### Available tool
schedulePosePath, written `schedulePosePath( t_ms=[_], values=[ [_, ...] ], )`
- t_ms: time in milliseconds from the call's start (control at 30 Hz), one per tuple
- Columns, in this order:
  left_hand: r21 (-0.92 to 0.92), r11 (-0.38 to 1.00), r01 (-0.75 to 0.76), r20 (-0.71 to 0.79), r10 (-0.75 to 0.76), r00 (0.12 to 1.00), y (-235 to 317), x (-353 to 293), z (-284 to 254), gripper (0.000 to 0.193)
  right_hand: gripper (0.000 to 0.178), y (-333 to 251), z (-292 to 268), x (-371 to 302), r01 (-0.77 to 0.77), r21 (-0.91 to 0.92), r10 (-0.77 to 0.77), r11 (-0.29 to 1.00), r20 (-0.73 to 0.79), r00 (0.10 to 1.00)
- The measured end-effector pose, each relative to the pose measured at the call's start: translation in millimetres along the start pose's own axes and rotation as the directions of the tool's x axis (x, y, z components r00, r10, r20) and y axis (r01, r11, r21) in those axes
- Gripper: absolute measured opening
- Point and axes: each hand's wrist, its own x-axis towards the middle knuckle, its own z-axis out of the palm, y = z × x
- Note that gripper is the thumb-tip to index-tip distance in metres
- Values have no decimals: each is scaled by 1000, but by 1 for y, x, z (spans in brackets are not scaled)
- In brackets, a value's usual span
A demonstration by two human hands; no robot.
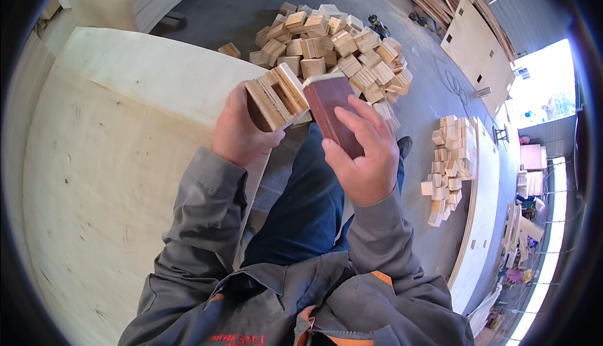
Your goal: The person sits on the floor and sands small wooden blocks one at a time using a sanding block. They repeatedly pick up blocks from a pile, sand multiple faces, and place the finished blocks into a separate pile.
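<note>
My left hand (242, 126) is closed around a plywood block (276, 98), whose layered face with a slot in it is turned upward. Just right of it, my right hand (367, 148) grips a reddish-brown sanding block (330, 104) with a pale edge along its top. The sanding block is tilted beside the plywood block's right side; whether the two touch, I cannot tell. My right thumb and fingers lie over its face. Beyond both hands, a large heap of plywood blocks (314, 29) lies on the floor.
A large plywood sheet (119, 151) spans the left side, next to my left arm. Stacked smaller blocks (453, 151) stand at the right, by a long panel (483, 201). A big wooden box (125, 0) is at the far left. Boards (477, 44) lean at the far right.
</note>
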Motion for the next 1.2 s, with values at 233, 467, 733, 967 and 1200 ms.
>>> schedulePosePath(
  t_ms=[233,467,733,967,1200],
  values=[
    [-13,1000,-10,-52,9,999,-5,-2,4,89,43,-3,44,25,152,-106,-151,983,23,988],
    [42,999,-25,-45,27,999,2,1,-1,87,45,25,91,126,-190,343,96,920,271,958],
    [246,969,-13,-37,23,999,15,0,-3,93,49,73,47,30,-654,725,342,216,571,746],
    [196,978,-74,-48,85,995,3,-1,-4,98,52,89,25,-40,-627,778,448,24,553,703],
    [580,761,-290,-59,395,917,25,2,-3,111,51,87,20,-37,-521,851,540,66,409,736]
  ],
)
